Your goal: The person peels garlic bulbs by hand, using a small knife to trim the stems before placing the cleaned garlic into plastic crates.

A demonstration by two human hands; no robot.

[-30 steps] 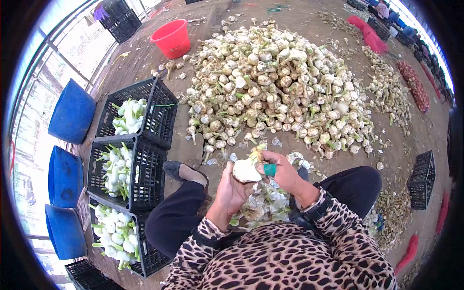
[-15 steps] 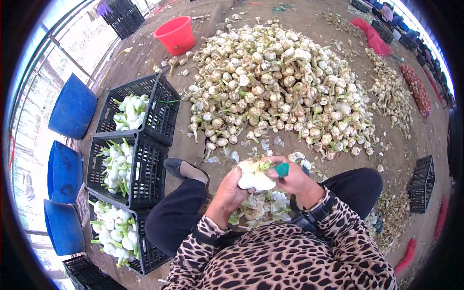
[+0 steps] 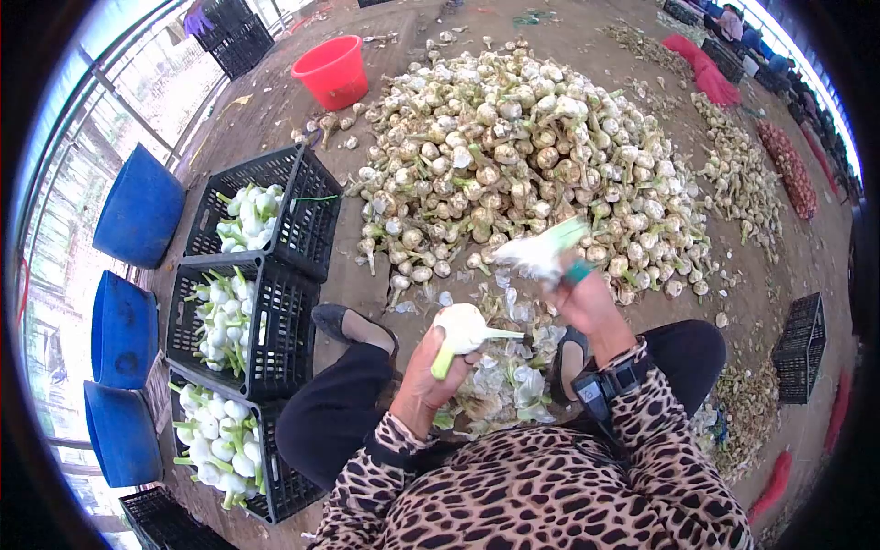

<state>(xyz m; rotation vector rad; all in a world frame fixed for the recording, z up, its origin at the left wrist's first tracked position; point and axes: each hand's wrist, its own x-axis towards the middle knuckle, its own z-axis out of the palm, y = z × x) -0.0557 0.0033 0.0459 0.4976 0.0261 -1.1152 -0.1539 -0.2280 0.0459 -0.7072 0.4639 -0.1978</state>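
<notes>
"Brown floor (image 3: 357, 293), littered with scraps. Chief entry?"

"One large heap of bulbs (image 3: 541, 156), soiled, stems attached, lying in front of the seated person. Past its far left side: one red tub (image 3: 332, 90)."

"Left-hand side?"

"Black crates (image 3: 295, 316), three in a row, each holding white, green-stemmed bulbs (image 3: 218, 431). Beyond them, blue containers (image 3: 137, 206), three."

"And the left hand (image 3: 429, 378)?"

"Fingers curled around a white bulb (image 3: 463, 327), held above the loose skins (image 3: 529, 387) between the feet. Two green stem ends show; one bulb or two, I cannot tell."

"Right hand (image 3: 584, 298)?"

"Well apart from the left, near the heap's front edge. Closed on a pale piece (image 3: 541, 249), green at one end, blurred; the exact grip is unclear. Accessories: one green wrap (image 3: 577, 272) on a digit, one black strapped device (image 3: 610, 383) at the wrist."

"Clothing?"

"Leopard-print top (image 3: 513, 486), dark trousers (image 3: 330, 412)."
</notes>
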